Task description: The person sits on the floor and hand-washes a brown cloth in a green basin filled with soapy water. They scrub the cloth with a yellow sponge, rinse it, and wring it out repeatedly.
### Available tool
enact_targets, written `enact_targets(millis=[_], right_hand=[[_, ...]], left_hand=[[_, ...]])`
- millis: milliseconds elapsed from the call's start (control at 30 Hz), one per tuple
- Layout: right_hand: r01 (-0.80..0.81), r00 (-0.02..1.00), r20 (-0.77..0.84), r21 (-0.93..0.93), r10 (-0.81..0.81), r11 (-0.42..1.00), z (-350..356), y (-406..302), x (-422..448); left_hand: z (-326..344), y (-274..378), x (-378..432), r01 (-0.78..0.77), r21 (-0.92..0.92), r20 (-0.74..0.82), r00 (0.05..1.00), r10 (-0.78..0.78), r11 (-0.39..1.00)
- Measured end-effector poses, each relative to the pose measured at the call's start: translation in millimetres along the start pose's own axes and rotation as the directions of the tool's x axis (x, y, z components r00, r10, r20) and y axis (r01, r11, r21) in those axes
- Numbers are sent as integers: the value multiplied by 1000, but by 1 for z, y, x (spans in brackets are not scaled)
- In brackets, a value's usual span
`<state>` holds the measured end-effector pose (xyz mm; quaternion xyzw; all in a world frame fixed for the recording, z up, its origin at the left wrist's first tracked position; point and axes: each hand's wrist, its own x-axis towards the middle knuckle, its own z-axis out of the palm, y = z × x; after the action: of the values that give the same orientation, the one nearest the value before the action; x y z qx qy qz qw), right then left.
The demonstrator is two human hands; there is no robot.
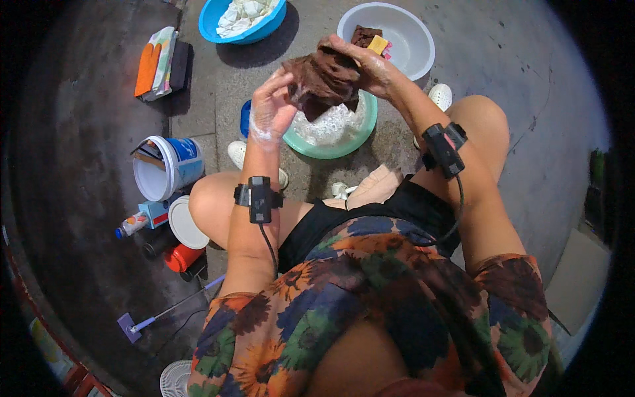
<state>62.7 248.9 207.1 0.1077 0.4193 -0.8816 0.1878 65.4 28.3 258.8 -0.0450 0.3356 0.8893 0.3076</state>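
Both of my hands hold a brown cloth [325, 79] up over a green basin [330, 150] of sudsy water [330, 125]. My left hand [273, 106] grips its left edge, with white foam on the wrist. At the upper right, my right hand [364, 64] has the other side, its fingers partly hidden by the fabric. Beyond that hand stands a pale grey basin [414, 47]. In it lie another brown cloth [364, 35], a yellow bar of soap [378, 44] and something small and pink [388, 51].
A blue basin [243, 37] with white cloth [245, 17] stands at the far side. To my left are a white bucket [171, 166], a bottle [131, 226], a round white lid [188, 222], a red container [183, 257] and a long-handled scraper [144, 322]. Folded cloths [158, 64] lie farther up.
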Motion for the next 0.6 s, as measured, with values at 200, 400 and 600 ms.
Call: enact_targets(millis=[200, 400, 600], right_hand=[[40, 996, 81, -806, 43, 591, 7, -16, -22], [69, 992, -42, -610, -119, 790, 0, -23, -17], [208, 974, 77, -676, -214, 706, 7, -27, -21]], left_hand=[[1, 10, -8, -121, 305, 119, 989, 88, 945], [-2, 3, -8, -101, 628, 88, 994, 59, 772], [-33, -6, -2, 29, 907, -110, 979, 172, 419]])
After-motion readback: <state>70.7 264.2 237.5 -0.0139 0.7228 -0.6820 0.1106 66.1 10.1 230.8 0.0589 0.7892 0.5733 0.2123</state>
